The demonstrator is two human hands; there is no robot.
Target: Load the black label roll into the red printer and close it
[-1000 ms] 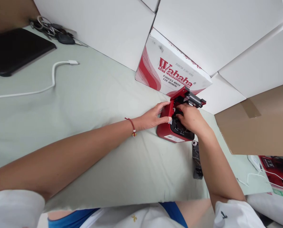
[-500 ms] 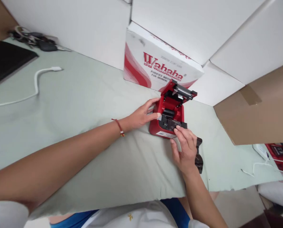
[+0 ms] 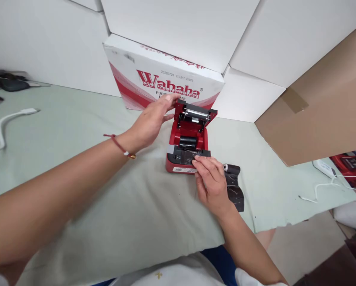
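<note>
A small red printer (image 3: 169, 165) stands on the cloth with its lid (image 3: 195, 112) raised. Inside lies a black roll (image 3: 187, 142), and a dark glossy strip of film (image 3: 185, 156) from it stretches across the front edge. My right hand (image 3: 212, 180) presses the strip's right part against that edge, fingertips on top and thumb below. My left hand (image 3: 150, 121) is up at the lid's left side, fingers extended and thumb apart; whether the fingertips touch the lid I cannot tell. Right of my right hand lies a dark roll with loose film (image 3: 234, 186).
Behind the printer stands a Wahaha carton (image 3: 166, 77) against white boxes (image 3: 178, 31). A brown cardboard box (image 3: 318, 107) is at right, near a white cable (image 3: 318, 188) and a red device (image 3: 351, 167). Another white cable (image 3: 1, 131) and keys (image 3: 12, 81) lie left.
My left hand has left the printer's left front side and risen to the lid. My right hand stays at the film on the front edge. The camera view has shifted right.
</note>
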